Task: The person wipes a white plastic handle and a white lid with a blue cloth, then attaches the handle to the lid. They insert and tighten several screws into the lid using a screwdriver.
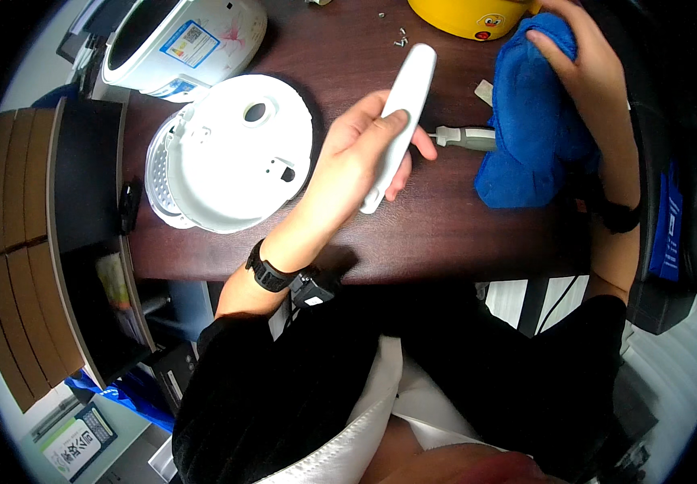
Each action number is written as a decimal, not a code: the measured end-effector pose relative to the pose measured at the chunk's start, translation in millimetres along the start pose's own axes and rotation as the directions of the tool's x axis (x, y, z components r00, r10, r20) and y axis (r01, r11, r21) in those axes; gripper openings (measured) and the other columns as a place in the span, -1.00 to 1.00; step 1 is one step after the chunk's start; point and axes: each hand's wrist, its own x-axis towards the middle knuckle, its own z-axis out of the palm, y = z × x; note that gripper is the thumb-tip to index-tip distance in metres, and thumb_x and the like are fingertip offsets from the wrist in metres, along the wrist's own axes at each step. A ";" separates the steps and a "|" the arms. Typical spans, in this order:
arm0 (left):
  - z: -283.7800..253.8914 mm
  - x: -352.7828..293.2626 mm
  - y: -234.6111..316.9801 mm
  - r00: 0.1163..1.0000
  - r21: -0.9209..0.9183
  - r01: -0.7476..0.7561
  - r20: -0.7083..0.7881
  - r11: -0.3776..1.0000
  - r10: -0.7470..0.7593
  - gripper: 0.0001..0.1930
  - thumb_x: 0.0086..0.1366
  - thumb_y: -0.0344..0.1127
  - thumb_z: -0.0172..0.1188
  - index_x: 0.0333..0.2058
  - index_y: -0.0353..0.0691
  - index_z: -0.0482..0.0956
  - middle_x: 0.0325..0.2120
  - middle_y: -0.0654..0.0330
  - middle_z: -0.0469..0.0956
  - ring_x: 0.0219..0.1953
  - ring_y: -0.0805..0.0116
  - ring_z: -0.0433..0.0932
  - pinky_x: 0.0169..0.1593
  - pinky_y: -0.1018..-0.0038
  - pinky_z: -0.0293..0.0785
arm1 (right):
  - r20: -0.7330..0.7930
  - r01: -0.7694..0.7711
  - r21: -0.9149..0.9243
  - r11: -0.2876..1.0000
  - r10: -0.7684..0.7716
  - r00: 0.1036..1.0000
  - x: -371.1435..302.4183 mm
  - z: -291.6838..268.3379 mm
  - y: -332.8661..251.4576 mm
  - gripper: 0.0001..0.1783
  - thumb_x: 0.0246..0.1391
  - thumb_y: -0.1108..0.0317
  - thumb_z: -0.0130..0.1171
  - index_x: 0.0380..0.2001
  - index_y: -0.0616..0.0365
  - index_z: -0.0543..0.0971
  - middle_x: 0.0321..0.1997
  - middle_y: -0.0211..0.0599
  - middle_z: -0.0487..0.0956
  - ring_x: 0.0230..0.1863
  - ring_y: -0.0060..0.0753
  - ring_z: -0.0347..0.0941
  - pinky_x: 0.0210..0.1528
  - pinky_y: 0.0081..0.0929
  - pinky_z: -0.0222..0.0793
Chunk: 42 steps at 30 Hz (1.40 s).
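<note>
My left hand (356, 149) is closed round a long white plastic handle (409, 89), thumb on top, held tilted above the table. At the right, my right hand (586, 60) grips the top of a bunched blue cloth (526, 137), its thumb pressed on the near fold. A screwdriver (465, 138) with a grey and white grip lies between the two hands, its end touching or under the cloth. Left of my left hand rests a round white plastic appliance lid (227, 177) with holes in it.
A white rice cooker body (203, 40) with a flower print stands at the far left. Several small screws (401, 37) lie near a yellow container (461, 16) at the back. A small pale piece (484, 92) sits beside the cloth. Shelving (90, 242) borders the table's left side.
</note>
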 end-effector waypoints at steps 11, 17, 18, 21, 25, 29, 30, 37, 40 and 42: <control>-16.2 7.4 -5.6 0.982 -0.490 -0.139 -0.179 0.860 0.057 -0.86 0.30 -0.34 0.04 -0.18 -0.19 0.38 -0.43 0.23 0.42 -0.32 0.39 0.45 -0.23 0.42 0.44 | 0.170 0.303 0.251 0.920 -0.350 0.921 -36.1 15.5 -45.3 -0.43 0.00 0.38 0.18 0.13 0.06 0.33 -0.08 -0.18 0.41 -0.10 -0.27 0.40 -0.07 -0.36 0.35; 4.4 5.4 -20.0 0.985 -0.470 -0.123 -0.165 0.874 0.049 -0.86 0.35 -0.26 0.02 -0.27 -0.19 0.41 -0.28 0.15 0.50 -0.12 0.37 0.45 0.04 0.41 0.36 | 0.181 0.346 0.439 0.829 -0.459 0.870 -60.6 45.8 -82.2 -0.38 -0.27 0.36 0.32 -0.03 0.15 0.39 -0.18 -0.17 0.37 -0.07 -0.12 0.32 0.01 -0.30 0.28; 9.0 3.6 -13.8 0.983 -0.467 -0.102 -0.182 0.878 0.018 -0.81 0.37 -0.18 -0.03 -0.29 -0.18 0.40 -0.30 0.14 0.51 -0.06 0.33 0.43 0.07 0.37 0.33 | 0.188 0.336 0.451 0.827 -0.456 0.870 -64.0 51.6 -84.0 -0.37 -0.32 0.34 0.35 -0.07 0.17 0.41 -0.19 -0.19 0.37 -0.09 -0.16 0.31 0.03 -0.31 0.28; 0.8 8.1 -13.2 0.982 -0.545 -0.187 -0.083 0.817 0.170 -0.62 0.40 0.05 -0.18 -0.38 -0.14 0.37 -0.41 0.15 0.50 0.12 0.17 0.32 0.17 0.25 0.22 | 0.180 0.344 0.419 0.840 -0.448 0.876 -64.6 51.8 -84.4 -0.41 -0.34 0.34 0.36 -0.12 0.17 0.43 -0.18 -0.22 0.37 -0.10 -0.19 0.31 0.03 -0.33 0.27; -2.3 6.7 -8.0 0.977 -0.574 -0.207 -0.083 0.792 0.196 -0.51 0.37 0.17 -0.24 -0.50 -0.11 0.33 -0.55 0.20 0.41 0.18 0.08 0.25 0.20 0.18 0.14 | 0.158 0.380 0.353 0.855 -0.455 0.876 -63.0 52.0 -86.0 -0.54 -0.25 0.37 0.29 -0.17 0.20 0.47 -0.19 -0.25 0.38 -0.11 -0.23 0.32 -0.01 -0.38 0.31; -6.2 9.0 -4.4 0.967 -0.624 -0.252 -0.142 0.740 0.210 -0.50 0.38 0.16 -0.26 -0.55 -0.10 0.30 -0.62 0.23 0.32 0.17 0.08 0.27 0.22 0.17 0.10 | 0.155 0.440 0.308 0.844 -0.501 0.852 -68.8 56.8 -81.0 -0.68 -0.11 0.41 0.13 -0.21 0.23 0.50 -0.22 -0.26 0.39 -0.12 -0.28 0.34 -0.10 -0.45 0.39; -6.9 8.8 -4.2 0.968 -0.629 -0.250 -0.147 0.736 0.203 -0.50 0.38 0.16 -0.26 -0.55 -0.10 0.30 -0.63 0.23 0.32 0.16 0.08 0.28 0.22 0.17 0.10 | 0.148 0.451 0.290 0.844 -0.505 0.850 -69.0 55.9 -82.0 -0.70 -0.09 0.41 0.10 -0.21 0.24 0.50 -0.23 -0.26 0.39 -0.13 -0.28 0.35 -0.12 -0.46 0.40; -17.7 10.1 10.7 0.951 -0.738 -0.305 -0.210 0.601 0.224 -0.50 0.33 0.16 -0.14 -0.57 -0.14 0.33 -0.61 0.18 0.36 0.12 0.07 0.33 0.29 0.12 0.08 | 0.466 0.411 0.189 0.892 -0.450 0.762 -60.8 24.3 -66.2 -0.76 -0.06 0.51 0.12 -0.24 0.27 0.52 -0.20 -0.19 0.43 -0.11 -0.28 0.39 -0.07 -0.44 0.39; -23.8 7.4 27.7 0.878 -0.612 -0.470 -0.248 0.636 0.409 -0.53 0.27 0.18 -0.01 -0.52 -0.14 0.41 -0.47 0.12 0.48 0.12 0.07 0.33 0.28 0.12 0.11 | 0.364 0.289 0.282 0.915 -0.380 0.850 -54.4 23.9 -51.1 -0.69 -0.04 0.51 0.13 -0.16 0.22 0.47 -0.17 -0.17 0.44 -0.15 -0.22 0.43 -0.09 -0.43 0.38; -16.0 7.8 21.9 0.902 -0.624 -0.432 -0.272 0.651 0.337 -0.54 0.26 0.19 -0.01 -0.48 -0.12 0.44 -0.40 0.11 0.50 0.12 0.06 0.32 0.27 0.12 0.11 | 0.314 0.191 0.411 0.892 -0.335 0.888 -49.5 23.7 -52.1 -0.56 -0.07 0.51 0.18 -0.04 0.16 0.42 -0.15 -0.16 0.43 -0.17 -0.19 0.44 -0.12 -0.41 0.37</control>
